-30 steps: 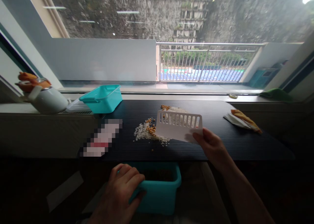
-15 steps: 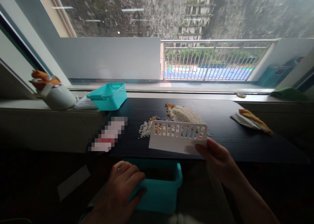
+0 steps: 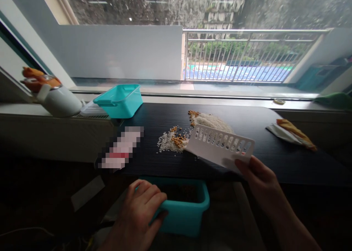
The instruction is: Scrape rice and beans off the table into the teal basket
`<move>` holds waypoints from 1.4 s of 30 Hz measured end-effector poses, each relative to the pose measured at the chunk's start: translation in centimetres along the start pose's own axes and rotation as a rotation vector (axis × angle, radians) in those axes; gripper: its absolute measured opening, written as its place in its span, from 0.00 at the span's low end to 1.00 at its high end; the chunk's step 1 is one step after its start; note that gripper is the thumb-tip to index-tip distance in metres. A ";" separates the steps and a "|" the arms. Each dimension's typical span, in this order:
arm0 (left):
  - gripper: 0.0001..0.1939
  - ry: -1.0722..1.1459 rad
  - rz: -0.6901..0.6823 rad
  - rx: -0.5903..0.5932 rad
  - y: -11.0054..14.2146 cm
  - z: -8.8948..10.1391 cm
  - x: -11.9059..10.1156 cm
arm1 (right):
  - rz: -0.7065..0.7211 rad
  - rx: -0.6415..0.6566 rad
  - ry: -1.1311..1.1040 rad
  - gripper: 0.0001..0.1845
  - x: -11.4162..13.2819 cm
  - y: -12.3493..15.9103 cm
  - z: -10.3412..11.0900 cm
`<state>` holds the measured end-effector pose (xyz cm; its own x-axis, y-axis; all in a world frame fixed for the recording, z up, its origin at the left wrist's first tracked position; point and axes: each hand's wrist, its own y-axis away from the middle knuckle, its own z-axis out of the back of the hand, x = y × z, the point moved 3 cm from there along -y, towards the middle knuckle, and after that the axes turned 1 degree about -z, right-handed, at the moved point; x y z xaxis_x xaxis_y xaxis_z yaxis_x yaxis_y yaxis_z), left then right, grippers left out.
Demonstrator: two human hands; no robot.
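Observation:
My left hand [image 3: 144, 205] grips the rim of a teal plastic bin [image 3: 183, 214] just below the table's front edge; its dark inside is hard to make out. In my right hand [image 3: 254, 170] is a flat white plastic piece with a row of slots [image 3: 211, 148], pinched at its right end and tilted down to the right over the table. Behind and partly under it lies a heap of white rice [image 3: 213, 120]. A smaller patch of rice [image 3: 166, 141] mixed with yellow corn kernels [image 3: 179, 140] spreads by its left end. More kernels [image 3: 193, 113] sit at the heap's far left.
On the black table [image 3: 275, 163], a second teal bin [image 3: 123, 102] stands back left and a folded yellow and white packet [image 3: 293, 133] lies right. A blurred-out pinkish item [image 3: 121, 148] is at the left edge. A pale pot [image 3: 62, 100] sits on the sill.
The slotted white piece has swung right and tilted, its right end lower, uncovering corn kernels and rice on its left. My left hand keeps hold of the bin. The view has tipped slightly downward.

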<state>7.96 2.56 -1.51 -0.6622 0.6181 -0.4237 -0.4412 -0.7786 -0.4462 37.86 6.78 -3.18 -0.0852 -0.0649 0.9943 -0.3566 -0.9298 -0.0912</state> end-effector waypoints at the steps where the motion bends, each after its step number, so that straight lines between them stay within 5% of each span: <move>1: 0.10 0.004 -0.006 0.002 -0.2 0.1 -0.2 | -0.004 -0.027 0.004 0.18 0.3 -0.2 0.2; 7: 0.10 -0.016 -0.017 0.065 -0.7 0.3 -1.2 | 0.031 0.051 0.072 0.16 2.1 -2.2 -0.9; 15: 0.13 -0.050 0.032 -0.008 -0.5 -0.6 -2.0 | 0.042 0.272 0.121 0.15 2.3 -4.7 -1.0; 21: 0.13 -0.101 0.112 0.132 -0.9 -0.3 -2.3 | 0.038 0.246 0.152 0.14 2.8 -5.1 -0.3; 28: 0.11 -0.075 0.000 0.087 -0.4 -1.4 -0.3 | 0.010 0.182 0.179 0.13 1.0 -4.1 -0.7; 33: 0.11 -0.052 -0.023 0.131 -1.3 -0.3 -0.5 | -0.002 0.104 0.200 0.16 1.1 -3.8 -0.5; 35: 0.16 -0.050 0.074 0.279 -1.7 0.1 -0.7 | -0.019 0.116 0.194 0.15 1.5 -3.9 -0.7; 42: 0.16 -0.071 0.070 0.280 -2.5 0.9 -1.2 | -0.056 0.228 0.123 0.13 1.9 -4.6 -1.9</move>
<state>9.32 3.72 0.82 -0.7334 0.5601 -0.3851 -0.5363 -0.8249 -0.1785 37.62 11.60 -1.02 -0.1890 0.0205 0.9818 -0.1466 -0.9892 -0.0076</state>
